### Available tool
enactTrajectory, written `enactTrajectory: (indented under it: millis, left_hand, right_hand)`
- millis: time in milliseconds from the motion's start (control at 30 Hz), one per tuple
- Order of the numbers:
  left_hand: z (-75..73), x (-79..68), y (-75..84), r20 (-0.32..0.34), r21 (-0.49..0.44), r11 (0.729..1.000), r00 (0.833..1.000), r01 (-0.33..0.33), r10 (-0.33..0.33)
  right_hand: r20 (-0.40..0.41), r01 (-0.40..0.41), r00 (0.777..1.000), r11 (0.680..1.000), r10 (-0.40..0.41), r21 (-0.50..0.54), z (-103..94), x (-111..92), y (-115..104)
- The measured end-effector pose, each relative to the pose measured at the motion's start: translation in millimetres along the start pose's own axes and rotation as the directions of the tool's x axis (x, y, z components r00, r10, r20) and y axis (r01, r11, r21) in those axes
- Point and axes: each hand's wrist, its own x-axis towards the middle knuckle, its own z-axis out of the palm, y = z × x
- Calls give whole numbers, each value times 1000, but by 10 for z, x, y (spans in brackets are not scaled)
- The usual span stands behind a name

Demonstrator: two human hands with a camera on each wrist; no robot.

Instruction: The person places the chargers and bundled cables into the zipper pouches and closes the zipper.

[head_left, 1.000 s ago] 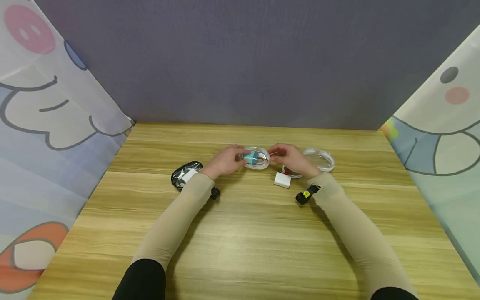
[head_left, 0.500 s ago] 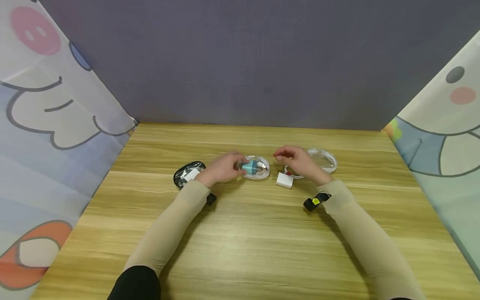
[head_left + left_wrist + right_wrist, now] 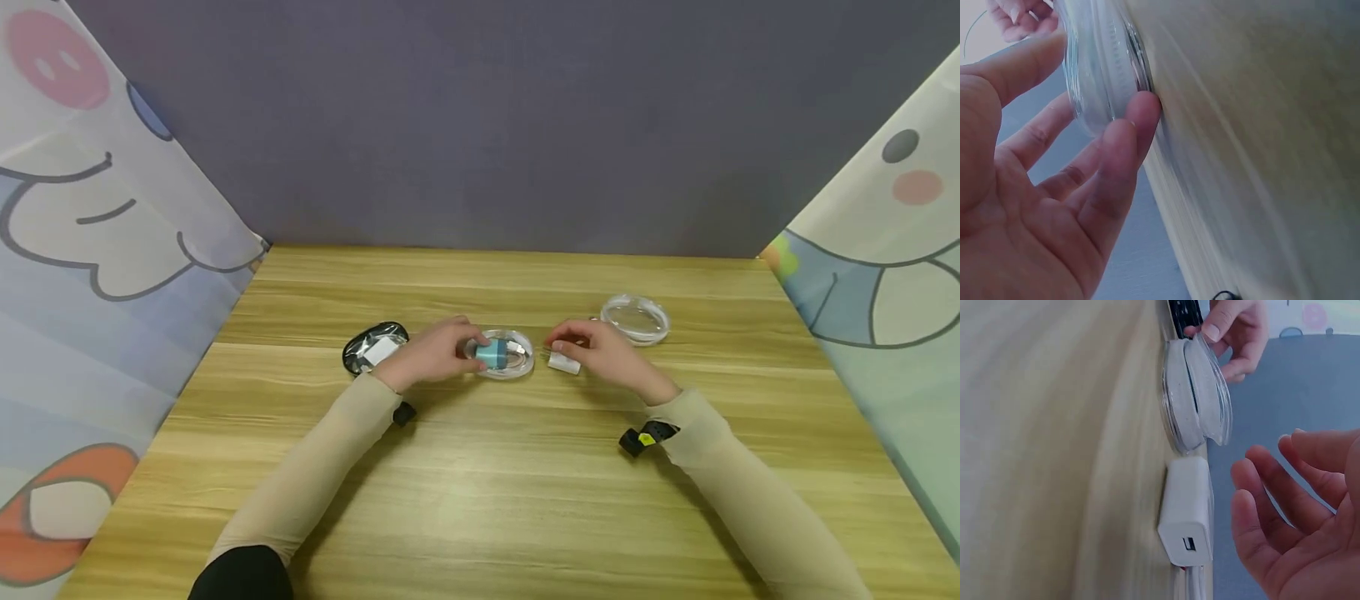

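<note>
My left hand pinches a clear-wrapped coil of white charging cable by its left end, where a teal charger plug lies over the coil. Seen from the left wrist, thumb and fingers lie on either side of the clear wrapping. To the right, my right hand hovers over a white charger plug with its prongs toward the coil. From the right wrist, the right fingers are loosely bent and apart from that plug, whose USB port faces the camera.
Behind the right hand lies another white cable coil, partly covered by the hand. A black cable coil with a white plug in clear wrapping sits left of the left hand. A grey panel stands along the table's back edge.
My left hand has drawn the wrapped coil and teal plug nearer and slightly left. The right hand has left the coil's right side and come over the white plug.
</note>
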Motion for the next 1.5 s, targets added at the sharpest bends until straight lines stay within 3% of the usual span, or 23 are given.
enactTrajectory:
  millis: [267, 667, 900, 1000, 1167, 1367, 1500]
  left_hand:
    - [17, -104, -6, 39, -67, 998, 999, -4, 6]
    - [27, -240, 51, 48, -52, 997, 997, -50, 53]
    - [23, -277, 72, 47, 31, 998, 997, -63, 62]
    - [23, -287, 57, 45, 47, 994, 995, -96, 94]
    - [35, -280, 28, 26, 51, 977, 978, -208, 207]
    - [53, -264, 38, 7, 108, 931, 937, -348, 349]
    - [55, -263, 65, 29, 116, 914, 922, -388, 387]
  right_hand:
    - [49, -26, 998, 1000, 27, -16, 104, -213, 25]
    - [91, -25, 996, 1000, 23, 14, 308, -296, -34]
    - [81, -37, 996, 994, 28, 103, 394, -262, -33]
    - [87, -49, 996, 990, 38, 129, 410, -232, -25]
    - [78, -64, 995, 995, 58, 82, 425, -174, -33]
    - [72, -78, 995, 996, 75, 39, 460, -98, -44]
    - [81, -73, 994, 996, 69, 46, 483, -49, -34]
